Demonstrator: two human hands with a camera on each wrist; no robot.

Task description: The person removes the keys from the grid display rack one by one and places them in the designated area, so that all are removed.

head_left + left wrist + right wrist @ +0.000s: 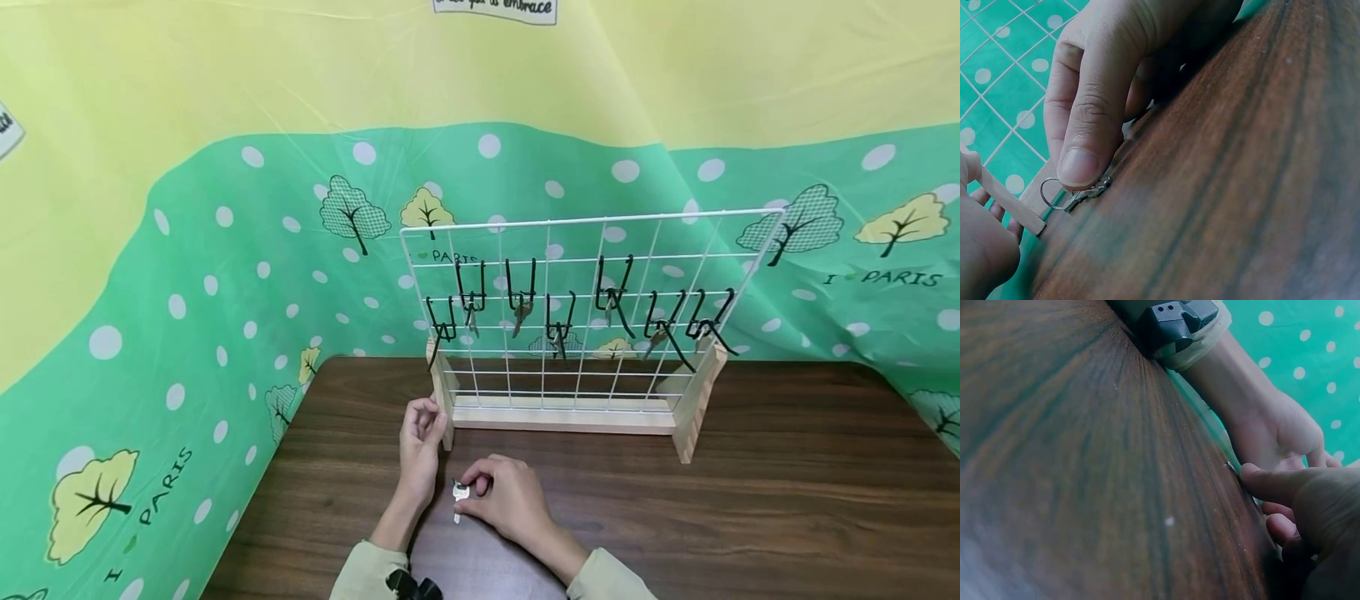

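A small silver key (461, 492) with a ring (1046, 195) is at the tabletop in front of the rack's left end. My right hand (513, 498) pinches it between thumb and forefinger, the thumb tip right over it in the left wrist view. Curled fingers of my left hand (420, 442) hold the left wooden foot (443, 387) of a white wire grid rack (574, 394). Black double hooks (521, 287) hang on the grid, several bearing keys (559, 337). In the right wrist view the right fingers hide most of the key.
The rack's wooden base bar (562, 421) and right foot (699, 408) stand on the dark wood table (787, 500). Green and yellow printed cloth (247, 208) hangs behind and left. A black wrist device (414, 586) sits at the left sleeve.
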